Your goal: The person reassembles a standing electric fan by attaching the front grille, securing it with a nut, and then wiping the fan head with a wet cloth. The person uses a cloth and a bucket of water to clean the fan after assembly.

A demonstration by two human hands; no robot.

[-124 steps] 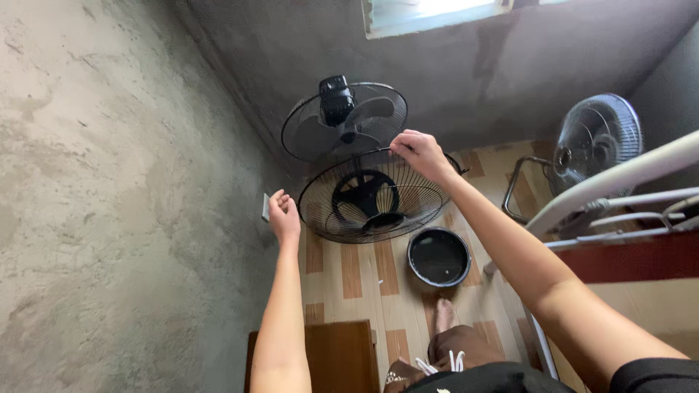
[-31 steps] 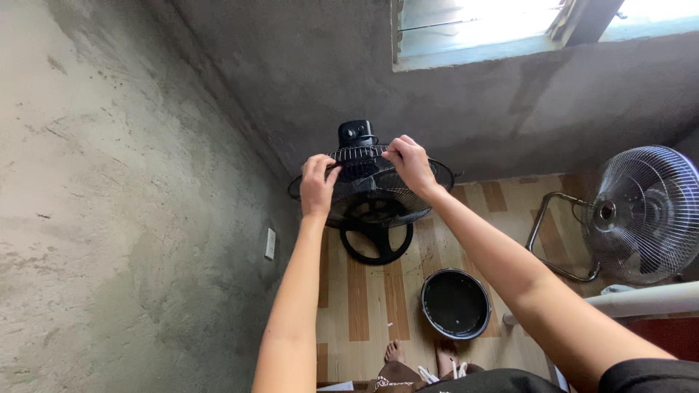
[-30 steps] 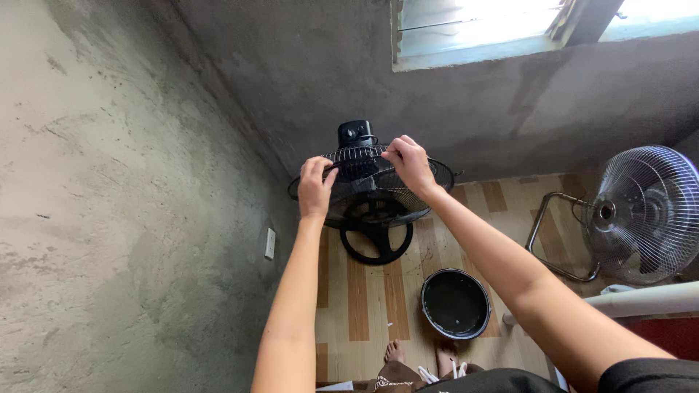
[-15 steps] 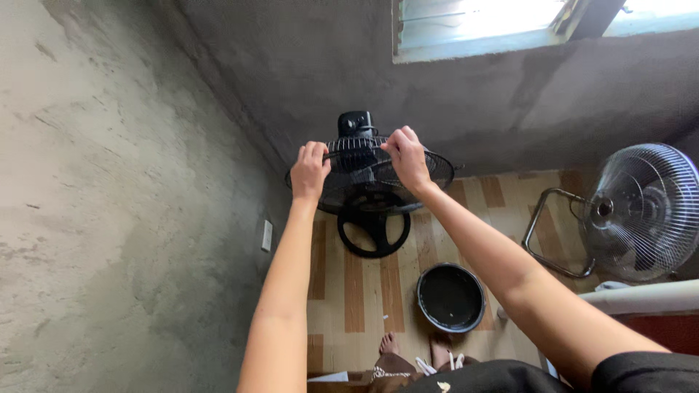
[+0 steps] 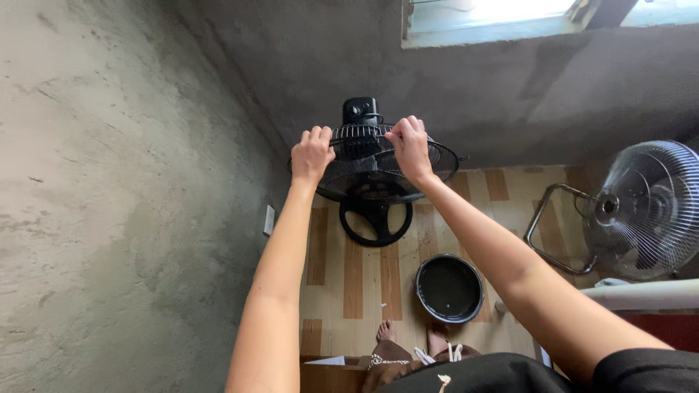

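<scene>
Black wire fan guard (image 5: 378, 171) is gripped by left hand (image 5: 312, 154) and right hand (image 5: 409, 148).

Below us lies the wood-patterned plank floor (image 5: 364, 280), in light and darker brown strips. On it stand the black round fan base (image 5: 376, 223), a black round shallow basin (image 5: 449, 288) near our bare feet (image 5: 384, 332), and the bent metal-tube stand of a grey wire-caged fan (image 5: 555, 231).
</scene>
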